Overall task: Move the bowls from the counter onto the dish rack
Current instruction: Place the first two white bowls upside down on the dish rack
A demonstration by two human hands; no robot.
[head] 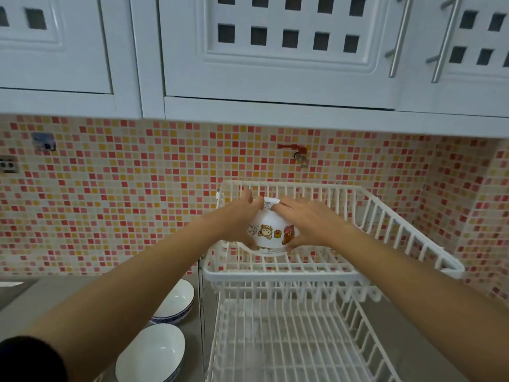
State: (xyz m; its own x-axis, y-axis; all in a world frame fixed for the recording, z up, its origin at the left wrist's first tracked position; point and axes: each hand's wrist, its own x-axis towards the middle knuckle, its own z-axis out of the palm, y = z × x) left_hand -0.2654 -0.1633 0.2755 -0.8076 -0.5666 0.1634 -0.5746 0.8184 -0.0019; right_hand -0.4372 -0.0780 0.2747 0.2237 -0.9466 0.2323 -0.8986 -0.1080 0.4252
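Note:
A white bowl with cartoon pictures (271, 230) is upside down over the upper tier of the white wire dish rack (278, 276), near its left front part. My left hand (237, 216) grips its left side and my right hand (305, 220) grips its right side. Whether its rim touches the wires is hard to tell. Two white bowls stay on the grey counter left of the rack: one with a blue-patterned outside (176, 301) and one nearer me (150, 357), partly hidden by my left forearm.
The rack's lower tier (289, 348) lies below, nearer me. White wall cabinets (275, 64) hang overhead. A mosaic tile wall carries a red-handled tap (298, 155) behind the rack and a socket (8, 164) at far left.

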